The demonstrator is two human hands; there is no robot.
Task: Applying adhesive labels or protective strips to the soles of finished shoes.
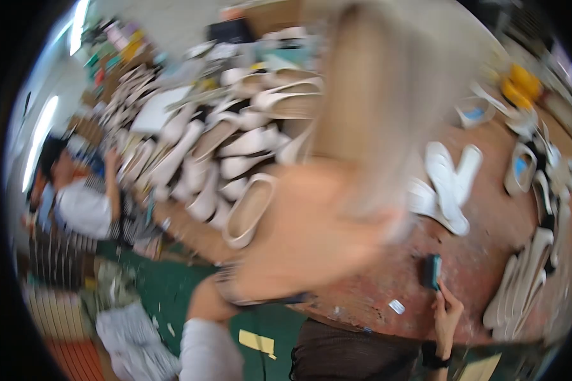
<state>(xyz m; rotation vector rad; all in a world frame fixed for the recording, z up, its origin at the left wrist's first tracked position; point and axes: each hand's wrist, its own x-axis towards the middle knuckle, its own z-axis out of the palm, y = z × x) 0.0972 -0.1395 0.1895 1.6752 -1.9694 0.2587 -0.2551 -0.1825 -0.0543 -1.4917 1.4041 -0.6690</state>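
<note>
Close to the camera, my left hand (pixel 324 216) is raised and smeared by motion. It grips a pale flat shoe (pixel 349 95) with a tan inside; the shoe is blurred too, and where each finger lies cannot be made out. Lower right, my right hand (pixel 448 311) pinches the handle of a small brush (pixel 432 271) with a dark teal head, held at the table's near part. A small white label-like piece (pixel 396 307) lies left of that hand. White insoles (pixel 452 181) lie crossed beyond the brush.
A large heap of cream flats (pixel 241 146) covers the table's left side. Stacked beige insoles (pixel 520 286) and several shoes (pixel 521 168) line the right side of the reddish table (pixel 375 279). Another person (pixel 86 209) works at far left. A yellow object (pixel 520 86) stands far right.
</note>
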